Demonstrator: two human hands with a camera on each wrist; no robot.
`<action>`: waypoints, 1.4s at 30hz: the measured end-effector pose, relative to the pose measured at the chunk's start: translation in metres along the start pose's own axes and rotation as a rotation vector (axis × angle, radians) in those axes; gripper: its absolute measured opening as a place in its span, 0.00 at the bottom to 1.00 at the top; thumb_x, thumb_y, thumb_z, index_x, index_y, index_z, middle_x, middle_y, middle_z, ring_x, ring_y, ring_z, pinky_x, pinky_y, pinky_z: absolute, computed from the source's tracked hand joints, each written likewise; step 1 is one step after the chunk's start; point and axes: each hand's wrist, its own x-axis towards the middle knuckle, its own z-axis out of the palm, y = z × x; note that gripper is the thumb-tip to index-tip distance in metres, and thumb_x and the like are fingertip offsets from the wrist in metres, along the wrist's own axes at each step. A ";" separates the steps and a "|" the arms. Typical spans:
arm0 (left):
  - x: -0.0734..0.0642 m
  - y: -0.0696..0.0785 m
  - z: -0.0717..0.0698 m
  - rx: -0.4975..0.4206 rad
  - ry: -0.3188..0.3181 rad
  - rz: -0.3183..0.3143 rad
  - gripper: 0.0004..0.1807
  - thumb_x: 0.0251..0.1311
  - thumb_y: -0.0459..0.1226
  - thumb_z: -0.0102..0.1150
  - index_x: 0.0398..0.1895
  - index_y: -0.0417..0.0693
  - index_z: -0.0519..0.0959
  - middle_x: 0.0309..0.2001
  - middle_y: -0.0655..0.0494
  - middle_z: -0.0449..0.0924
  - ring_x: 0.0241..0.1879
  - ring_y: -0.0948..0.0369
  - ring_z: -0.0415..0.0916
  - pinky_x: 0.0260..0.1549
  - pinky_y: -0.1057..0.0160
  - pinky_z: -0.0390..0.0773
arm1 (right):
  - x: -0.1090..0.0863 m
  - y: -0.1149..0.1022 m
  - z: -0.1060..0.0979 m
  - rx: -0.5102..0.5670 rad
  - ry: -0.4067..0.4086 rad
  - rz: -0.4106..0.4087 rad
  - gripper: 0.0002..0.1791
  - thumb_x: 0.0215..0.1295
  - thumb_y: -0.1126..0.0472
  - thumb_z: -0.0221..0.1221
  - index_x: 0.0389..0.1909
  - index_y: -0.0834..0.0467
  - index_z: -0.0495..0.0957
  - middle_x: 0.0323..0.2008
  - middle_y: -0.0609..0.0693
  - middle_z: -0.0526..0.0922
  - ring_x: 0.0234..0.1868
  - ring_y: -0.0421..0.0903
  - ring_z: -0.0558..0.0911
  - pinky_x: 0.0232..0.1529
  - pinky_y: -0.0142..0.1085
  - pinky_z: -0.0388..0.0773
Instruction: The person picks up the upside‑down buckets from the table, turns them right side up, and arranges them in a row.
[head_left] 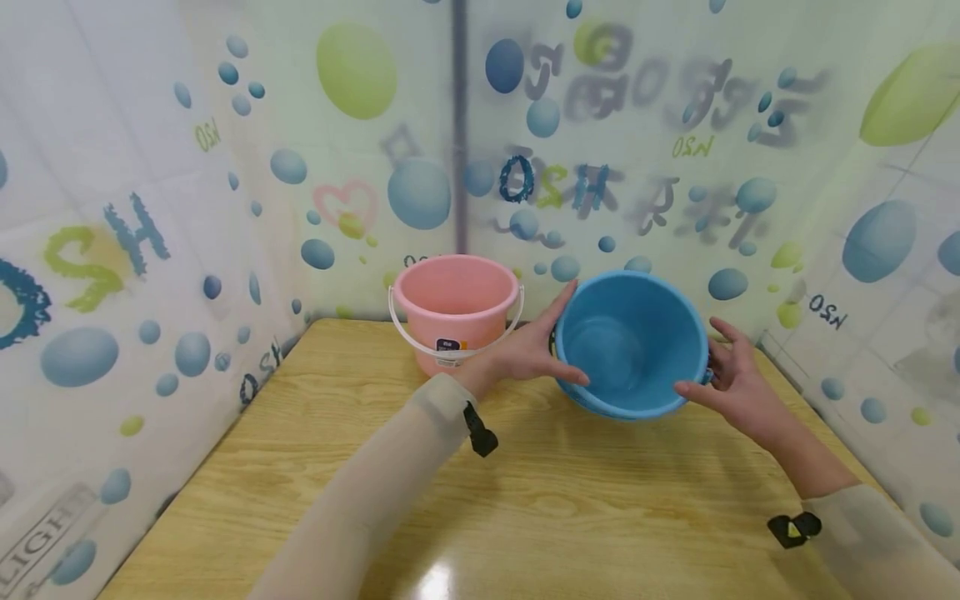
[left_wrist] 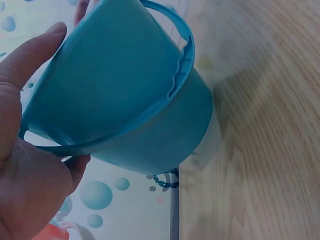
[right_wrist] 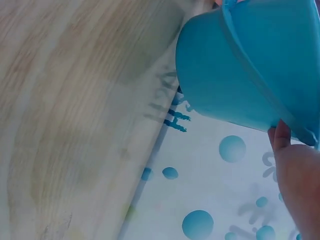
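A blue bucket (head_left: 637, 342) is held by both hands with its mouth tipped toward the head camera. My left hand (head_left: 528, 346) grips its left rim, thumb over the inner edge and fingers outside. On the opposite side, my right hand (head_left: 738, 387) holds the rim, its thumb in front and its other fingers behind the wall. The bucket's blue handle (left_wrist: 170, 15) hangs along its rim in the left wrist view. Behind my left wrist, a pink bucket (head_left: 457, 283) stands upright on the wooden table (head_left: 570, 500), its white handle lowered at the front.
A curtain (head_left: 480, 125) printed with bubbles and letters hangs along the table's back edge and both sides. My left forearm (head_left: 375, 483) crosses over the table just in front of the pink bucket.
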 end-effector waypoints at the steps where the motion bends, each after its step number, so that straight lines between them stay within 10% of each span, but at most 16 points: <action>1: 0.000 0.000 -0.001 -0.005 -0.005 -0.001 0.80 0.56 0.43 0.86 0.86 0.90 0.24 0.92 0.56 0.40 0.86 0.41 0.56 0.80 0.38 0.69 | 0.000 -0.001 0.000 0.014 0.005 -0.011 0.60 0.78 0.68 0.65 0.88 0.53 0.27 0.84 0.73 0.56 0.69 0.28 0.72 0.55 0.16 0.78; 16: 0.002 -0.001 -0.001 -0.046 0.015 0.000 0.80 0.58 0.41 0.85 0.87 0.84 0.22 0.91 0.53 0.43 0.88 0.44 0.52 0.82 0.38 0.65 | 0.006 -0.007 -0.007 0.175 -0.031 -0.155 0.60 0.72 0.80 0.63 0.91 0.51 0.36 0.84 0.69 0.47 0.72 0.27 0.70 0.60 0.18 0.79; 32: 0.007 -0.006 0.006 0.023 0.138 -0.110 0.62 0.71 0.58 0.72 0.92 0.76 0.34 0.91 0.54 0.50 0.87 0.45 0.56 0.81 0.36 0.64 | 0.012 0.005 -0.011 0.000 0.012 -0.058 0.49 0.84 0.67 0.58 0.92 0.54 0.36 0.84 0.79 0.50 0.72 0.26 0.72 0.54 0.16 0.80; 39: 0.011 -0.017 0.015 -0.056 0.148 -0.102 0.59 0.74 0.56 0.69 0.92 0.70 0.36 0.89 0.51 0.54 0.86 0.48 0.58 0.80 0.41 0.69 | 0.015 0.014 -0.008 -0.026 -0.017 -0.004 0.44 0.89 0.60 0.51 0.91 0.59 0.34 0.85 0.78 0.48 0.82 0.78 0.59 0.54 0.13 0.76; 42: 0.011 -0.020 0.018 -0.093 0.155 -0.102 0.57 0.75 0.55 0.68 0.93 0.68 0.37 0.90 0.51 0.52 0.87 0.47 0.56 0.80 0.40 0.69 | 0.017 0.017 -0.006 -0.024 -0.032 0.023 0.43 0.91 0.57 0.49 0.91 0.59 0.33 0.84 0.79 0.49 0.79 0.85 0.57 0.54 0.13 0.76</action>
